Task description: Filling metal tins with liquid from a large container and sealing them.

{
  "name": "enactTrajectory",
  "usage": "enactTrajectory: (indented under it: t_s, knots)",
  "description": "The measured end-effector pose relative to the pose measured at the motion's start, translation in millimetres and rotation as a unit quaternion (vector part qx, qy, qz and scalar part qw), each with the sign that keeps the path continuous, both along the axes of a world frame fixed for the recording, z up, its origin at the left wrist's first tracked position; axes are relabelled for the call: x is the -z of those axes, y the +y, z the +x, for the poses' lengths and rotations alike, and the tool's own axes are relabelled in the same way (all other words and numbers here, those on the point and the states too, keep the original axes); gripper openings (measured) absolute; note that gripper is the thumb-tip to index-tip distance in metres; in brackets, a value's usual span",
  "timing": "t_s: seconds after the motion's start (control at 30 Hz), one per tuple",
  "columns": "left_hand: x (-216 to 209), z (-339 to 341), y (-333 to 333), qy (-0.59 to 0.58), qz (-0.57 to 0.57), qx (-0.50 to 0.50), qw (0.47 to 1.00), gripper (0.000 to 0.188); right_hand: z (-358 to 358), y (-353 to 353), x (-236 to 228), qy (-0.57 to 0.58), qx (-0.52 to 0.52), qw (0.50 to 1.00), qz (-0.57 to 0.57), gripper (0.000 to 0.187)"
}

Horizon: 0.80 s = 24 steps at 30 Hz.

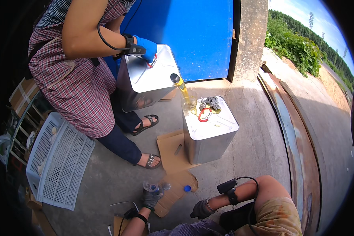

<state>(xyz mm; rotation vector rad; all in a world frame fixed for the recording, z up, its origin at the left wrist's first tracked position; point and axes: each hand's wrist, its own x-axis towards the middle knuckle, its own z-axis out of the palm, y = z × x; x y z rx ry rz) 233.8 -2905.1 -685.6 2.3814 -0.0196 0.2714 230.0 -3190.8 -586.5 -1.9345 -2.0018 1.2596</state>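
Observation:
My left hand point(150, 199), in a grey glove, is closed around a small clear plastic container point(148, 186) with blue on it, low over the cardboard. Beside it is another small clear round piece point(166, 186), and a blue cap point(187, 188) lies to the right. My right hand point(201, 209), also gloved in grey, hangs with curled fingers and nothing visible in them. Ahead, a co-worker's blue-gloved hand point(147, 48) grips the red handle of a square metal tin point(153, 76). Yellow liquid point(182, 87) runs from its dark spout into a clear cup-like piece point(189, 103) on a second tin point(210, 131).
A crumpled grey cloth point(211, 102) and a red handle point(204, 115) are on the second tin's wet top. Flat cardboard point(172, 151) lies partly beneath that tin. The co-worker's sandalled feet point(150, 160) stand near a light-blue plastic basket point(63, 161). Boards point(299, 145) run along the right.

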Motion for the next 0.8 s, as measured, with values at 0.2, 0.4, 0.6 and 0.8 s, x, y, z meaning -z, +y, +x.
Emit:
enactTrajectory:
  t_s: [0.2, 0.4, 0.6, 0.8]
  knots:
    - [5, -2, 7, 0.045, -0.039, 0.012, 0.998, 0.051, -1, 1, -3, -0.002, -0.003, 1.000, -0.002, 0.036]
    - [-10, 0, -4, -0.004, -0.011, 0.002, 1.000, 0.050, -1, -2, -3, 0.000, 0.002, 1.000, 0.000, 0.039]
    - [-1, -1, 5, 0.110, -0.040, 0.037, 0.992, 0.062, -2, -3, -4, 0.004, 0.002, 1.000, 0.008, 0.038]
    - [12, 3, 10, 0.099, -0.046, 0.046, 0.993, 0.062, -3, 0, -14, -0.004, -0.002, 1.000, -0.013, 0.037]
